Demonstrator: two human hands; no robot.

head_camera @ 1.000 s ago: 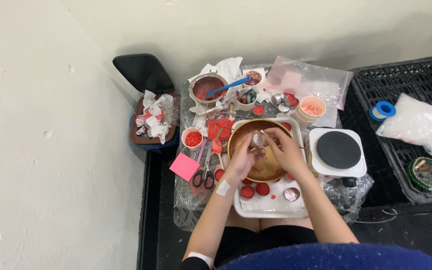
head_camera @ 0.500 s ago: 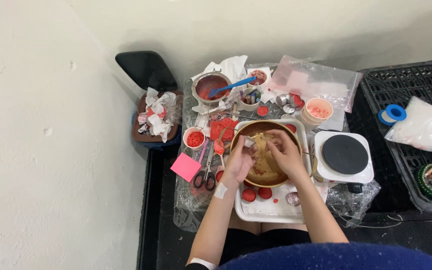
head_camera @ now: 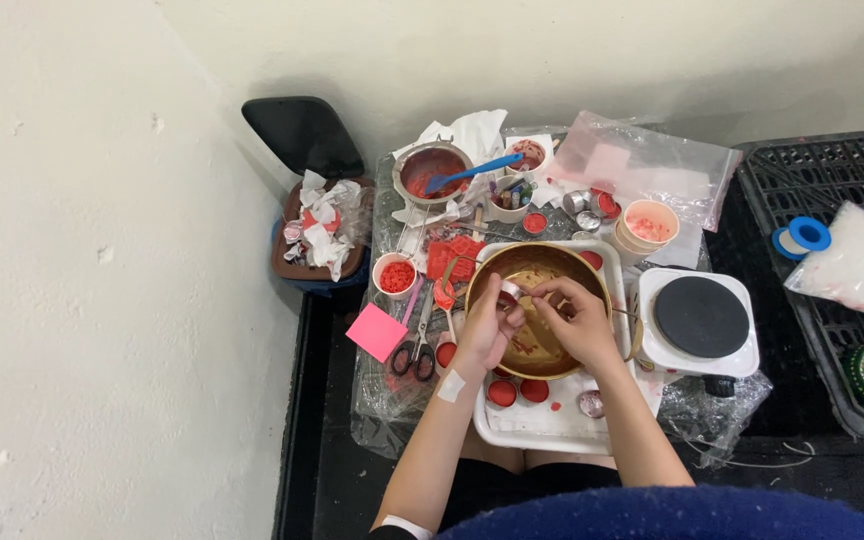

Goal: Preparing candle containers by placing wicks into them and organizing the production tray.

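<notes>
Both hands meet over a brass-coloured bowl [head_camera: 537, 262] that sits on a white tray [head_camera: 542, 432] on the low, plastic-covered table [head_camera: 382, 400]. The left hand [head_camera: 489, 325] pinches a small silvery tin cup [head_camera: 510, 291] between thumb and fingers, holding it just above the bowl's near-left rim; the right hand [head_camera: 574, 318] is curled narrow beside it, fingertips touching or nearly touching the cup — whether it grips anything of its own cannot be told. The bowl's inside shows a reddish-brown smear. On the tray in front of the bowl lie several small round cups filled with red [head_camera: 501, 392], and one silvery cup [head_camera: 589, 403] near the right forearm. To the right of the tray stands a white hotplate [head_camera: 700, 320] with a black round top. Left of the bowl lie scissors [head_camera: 418, 350], a pink sticky pad [head_camera: 376, 332] and a white cup of red pieces [head_camera: 395, 275]. Further back — a metal pot with red residue [head_camera: 432, 172] and a blue spatula [head_camera: 472, 171] resting in it. A bin stuffed with crumpled tissue [head_camera: 320, 228] stands at the table's left.
</notes>
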